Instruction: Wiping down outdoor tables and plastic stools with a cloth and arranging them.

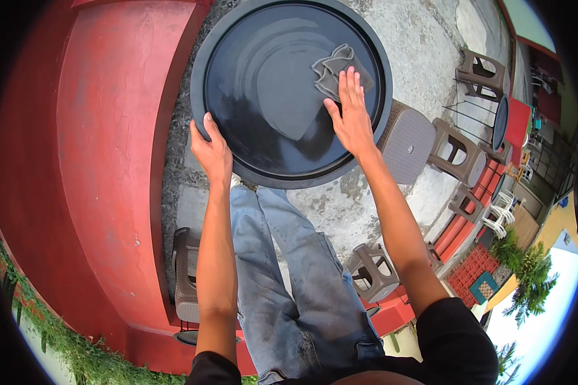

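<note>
- Clearly, the round black table (263, 96) is the main landmark; it has a raised rim, and its dark top shows wet streaks and a paler patch near the middle.
- The left hand (210, 151) is closed on the table's near-left rim, with the thumb on the top of the rim and the fingers going under the edge.
- The right hand (351, 115) lies flat on the right part of the table top, fingers stretched and close together, palm down.
- Under the fingertips of the right hand is a grey cloth (332, 67); it is crumpled, and it rests on the upper-right part of the table top, inside the rim. The hand presses on it and does not clamp it.
- Below the table, the person's legs in blue jeans (289, 282) stand on a rough concrete floor (417, 38).
- Left of the table is a curved red wall (103, 160), very close to the rim.
- Right of the table, just beside its rim, a grey woven stool (408, 141) stands.
- Farther right from the table are brown plastic stools (459, 151), and another one (374, 273) is near the person's right leg.
- Behind the person, lower left of the table, a dark woven chair (185, 276) is partly seen.
</note>
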`<state>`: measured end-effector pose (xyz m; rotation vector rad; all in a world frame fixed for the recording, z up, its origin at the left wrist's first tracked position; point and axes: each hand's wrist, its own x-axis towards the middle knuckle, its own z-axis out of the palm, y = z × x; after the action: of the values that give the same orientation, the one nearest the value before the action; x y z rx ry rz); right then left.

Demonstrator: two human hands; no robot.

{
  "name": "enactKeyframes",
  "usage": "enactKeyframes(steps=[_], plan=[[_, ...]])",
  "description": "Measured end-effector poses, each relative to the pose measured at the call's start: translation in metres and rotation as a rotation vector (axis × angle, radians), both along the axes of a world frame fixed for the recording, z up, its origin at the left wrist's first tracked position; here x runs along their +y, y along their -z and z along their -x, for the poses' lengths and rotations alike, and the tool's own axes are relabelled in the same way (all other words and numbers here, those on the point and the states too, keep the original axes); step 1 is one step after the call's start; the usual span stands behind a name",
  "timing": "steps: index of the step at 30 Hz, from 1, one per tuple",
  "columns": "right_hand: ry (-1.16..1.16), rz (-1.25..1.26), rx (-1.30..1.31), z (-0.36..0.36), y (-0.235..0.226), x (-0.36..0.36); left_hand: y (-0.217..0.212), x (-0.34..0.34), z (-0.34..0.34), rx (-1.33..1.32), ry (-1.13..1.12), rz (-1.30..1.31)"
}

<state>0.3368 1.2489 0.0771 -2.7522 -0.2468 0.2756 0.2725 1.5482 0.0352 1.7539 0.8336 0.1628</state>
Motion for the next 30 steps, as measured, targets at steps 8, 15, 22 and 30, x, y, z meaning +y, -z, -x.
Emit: enactKeyframes(steps=[8,15,22,30], plan=[[-0.240,-0.078,0.388,0.160,-0.052,0.078,-0.011,-0.009,0.001,0.006,-0.017,-0.022],[0.010,0.018,0.157,0.072,-0.019,0.058,-0.021,-0.011,-0.004,0.025,0.009,0.063],[0.169,0.059,-0.018,-0.088,0.024,0.002,-0.008,-0.012,-0.003,-0.063,-0.041,-0.004],[-0.064,0.014,0.084,0.029,-0.017,0.047,-0.008,-0.009,-0.001,-0.078,-0.024,0.069]])
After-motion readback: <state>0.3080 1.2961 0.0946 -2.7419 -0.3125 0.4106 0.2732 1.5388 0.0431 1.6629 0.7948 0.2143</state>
